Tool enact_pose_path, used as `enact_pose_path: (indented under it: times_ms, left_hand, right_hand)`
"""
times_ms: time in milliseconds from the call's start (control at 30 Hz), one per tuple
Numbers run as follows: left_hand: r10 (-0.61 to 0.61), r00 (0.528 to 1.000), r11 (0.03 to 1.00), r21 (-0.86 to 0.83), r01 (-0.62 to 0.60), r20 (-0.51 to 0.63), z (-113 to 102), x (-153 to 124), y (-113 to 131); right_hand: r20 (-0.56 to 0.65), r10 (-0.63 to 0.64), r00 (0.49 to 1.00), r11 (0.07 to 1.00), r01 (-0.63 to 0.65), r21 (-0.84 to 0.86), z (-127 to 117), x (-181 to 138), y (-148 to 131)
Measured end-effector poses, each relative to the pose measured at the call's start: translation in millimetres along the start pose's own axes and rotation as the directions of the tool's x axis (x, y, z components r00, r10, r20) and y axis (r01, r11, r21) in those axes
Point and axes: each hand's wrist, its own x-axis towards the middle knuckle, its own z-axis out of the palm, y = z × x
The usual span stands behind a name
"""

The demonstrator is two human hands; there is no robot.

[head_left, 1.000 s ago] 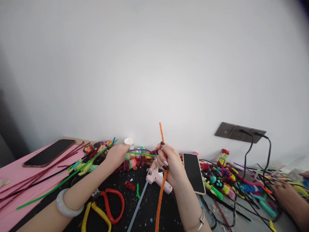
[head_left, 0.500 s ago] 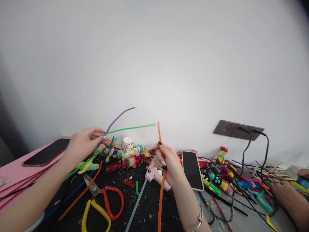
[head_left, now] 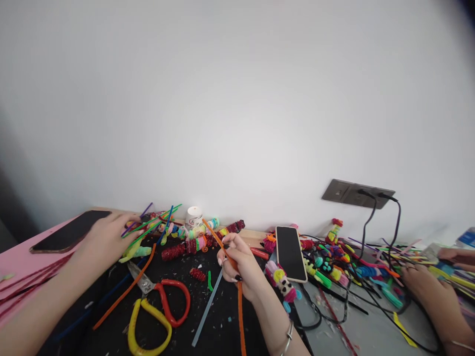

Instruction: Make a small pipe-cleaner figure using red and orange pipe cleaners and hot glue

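My right hand [head_left: 239,264] is closed around an orange pipe cleaner [head_left: 241,321], which sticks out above the fingers and hangs below them. Behind that hand a translucent glue stick [head_left: 206,314] slants down; the pink glue gun is hidden now. At the left, my left hand [head_left: 115,230] pinches green and purple pipe cleaners low over the pile, its fingertips partly hidden. Just below lie scissors [head_left: 146,287] with one red and one yellow handle. Another orange pipe cleaner [head_left: 126,296] rests across their blades.
A white paper cup [head_left: 194,217] and wound pipe-cleaner pieces [head_left: 185,248] stand along the wall. Phones lie left [head_left: 70,231] and right [head_left: 291,254]. Another person's hands [head_left: 426,287] are among pipe cleaners at right. Black cords run from the wall socket [head_left: 356,194].
My left hand has lowered toward the pile with the green and purple pipe cleaners. My right hand has moved left and down, tilting the orange one. A pipe-cleaner figure beside the phone has come into view.
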Motion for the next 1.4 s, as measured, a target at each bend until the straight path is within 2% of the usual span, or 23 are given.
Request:
enact_pose_path:
  times_ms: [33, 100, 133, 200, 267, 333, 400, 500, 600, 667, 767, 867, 967, 1033, 1133, 1233, 1400]
  left_hand:
    - [-0.063, 0.997, 0.994, -0.088, 0.067, 0.051, 1.8, 0.9, 20.9]
    - [-0.159, 0.945, 0.899, -0.353, 0.258, 0.286, 9.3, -0.6, 62.7]
    - [-0.156, 0.891, 0.802, -0.472, 0.367, 0.427, 14.8, -3.2, 81.3]
    - [-0.147, 0.794, 0.582, -0.597, 0.552, 0.590, 27.9, -10.9, 109.6]
    - [-0.152, 0.744, 0.318, -0.680, 0.661, 0.651, 40.8, -20.1, 124.2]
    - [-0.169, 0.743, 0.096, -0.739, 0.666, 0.648, 50.6, -29.0, 127.7]
    - [-0.190, 0.742, -0.027, -0.759, 0.650, 0.642, 56.2, -36.6, 125.2]
    - [-0.222, 0.728, -0.097, -0.757, 0.646, 0.649, 58.3, -45.0, 120.5]
    - [-0.224, 0.735, -0.058, -0.762, 0.645, 0.640, 57.0, -49.2, 120.1]
    - [-0.207, 0.761, 0.026, -0.774, 0.632, 0.614, 56.2, -50.2, 120.7]
    - [-0.140, 0.794, 0.227, -0.761, 0.608, 0.592, 55.8, -50.0, 118.9]
    - [-0.112, 0.829, 0.476, -0.703, 0.529, 0.548, 56.4, -48.6, 112.6]
    - [-0.068, 0.879, 0.734, -0.573, 0.364, 0.472, 59.7, -48.2, 103.8]
    - [0.042, 0.882, 0.833, -0.504, 0.228, 0.470, 64.2, -50.0, 98.1]
    - [0.104, 0.844, 0.880, -0.443, 0.168, 0.526, 70.6, -53.7, 92.6]
    - [0.126, 0.830, 0.888, -0.434, 0.150, 0.544, 70.6, -53.6, 93.6]
    - [0.057, 0.829, 0.837, -0.480, 0.264, 0.556, 60.8, -47.5, 104.6]
  right_hand:
    - [0.005, -0.001, 1.000, 1.000, 0.001, 0.027, -3.2, -2.0, 4.3]
    - [0.000, -0.010, 1.000, 0.996, 0.010, 0.088, -9.7, -5.2, 13.8]
    - [0.004, -0.006, 1.000, 0.992, 0.006, 0.124, -12.7, -6.4, 18.9]
    - [0.023, 0.015, 1.000, 0.986, -0.018, 0.168, -17.3, -8.1, 28.9]
    - [0.054, 0.066, 0.996, 0.980, -0.075, 0.186, -19.3, -9.2, 37.2]
    - [0.102, 0.129, 0.986, 0.965, -0.149, 0.216, -18.7, -10.2, 42.2]
    - [0.127, 0.159, 0.979, 0.945, -0.188, 0.266, -16.3, -11.6, 43.0]
    - [0.075, 0.137, 0.988, 0.931, -0.155, 0.331, -11.8, -14.2, 38.5]
    - [0.006, 0.104, 0.995, 0.937, -0.100, 0.335, -8.1, -15.7, 34.6]
    - [-0.040, 0.075, 0.996, 0.959, -0.061, 0.277, -6.1, -15.1, 36.3]
    - [-0.109, 0.003, 0.994, 0.994, 0.009, 0.106, -3.3, -11.9, 44.4]
    - [-0.214, -0.083, 0.973, 0.996, 0.084, -0.002, -2.2, -8.6, 51.1]
    - [-0.330, -0.167, 0.929, 0.986, 0.155, -0.062, -3.8, -7.3, 51.9]
    - [-0.364, -0.210, 0.908, 0.977, 0.182, -0.109, -5.2, -7.4, 51.0]
    - [-0.355, -0.238, 0.904, 0.967, 0.184, -0.178, -5.6, -8.3, 50.5]
    - [-0.331, -0.232, 0.915, 0.962, 0.167, -0.214, -4.4, -9.2, 51.9]
    - [-0.334, -0.208, 0.919, 0.956, 0.119, -0.268, -3.9, -9.3, 54.8]
